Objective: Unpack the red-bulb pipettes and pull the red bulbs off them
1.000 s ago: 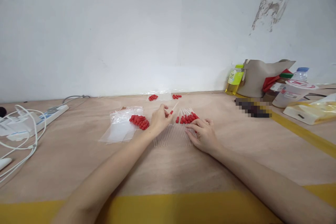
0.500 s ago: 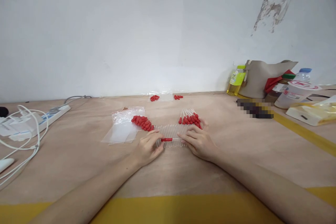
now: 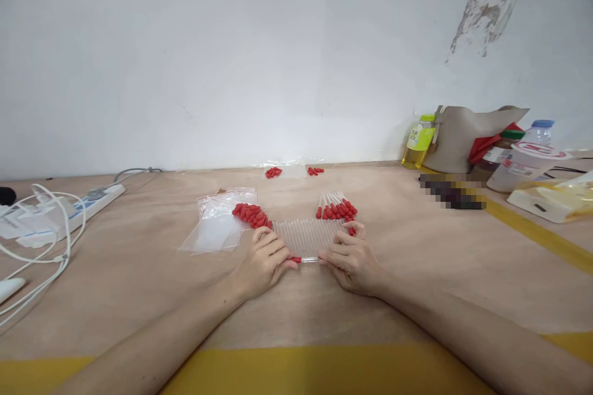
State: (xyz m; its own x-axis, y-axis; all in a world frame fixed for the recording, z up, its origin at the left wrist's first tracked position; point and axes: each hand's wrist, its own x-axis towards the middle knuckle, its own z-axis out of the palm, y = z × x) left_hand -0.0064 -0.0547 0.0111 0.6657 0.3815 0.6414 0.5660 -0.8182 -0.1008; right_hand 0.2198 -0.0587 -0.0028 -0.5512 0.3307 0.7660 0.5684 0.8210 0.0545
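Between my two hands lies a dropper, low over the front edge of a row of clear tubes (image 3: 308, 236). My left hand (image 3: 266, 264) is closed on its red rubber bulb (image 3: 295, 259), which is partly hidden by the fingers. At the other end, my right hand (image 3: 353, 264) pinches the clear tube (image 3: 310, 260), which meets the bulb. A heap of loose red rubber bulbs (image 3: 250, 214) sits beyond my left hand. Behind the row at right, several droppers (image 3: 337, 205) with red bulbs are fanned out, bulbs toward me.
Clear plastic bags (image 3: 214, 231) lie at left of the bulbs. Small groups of red bulbs (image 3: 273, 172) rest by the wall. A power strip (image 3: 99, 202) with white cables is far left. At right stand a yellow bottle (image 3: 418, 143), a grey bag (image 3: 456, 142) and a plastic cup (image 3: 523, 166).
Both hands have brought the dropper toward me, from over the row of tubes to its front edge. More of the bulb is now covered by my left fingers.
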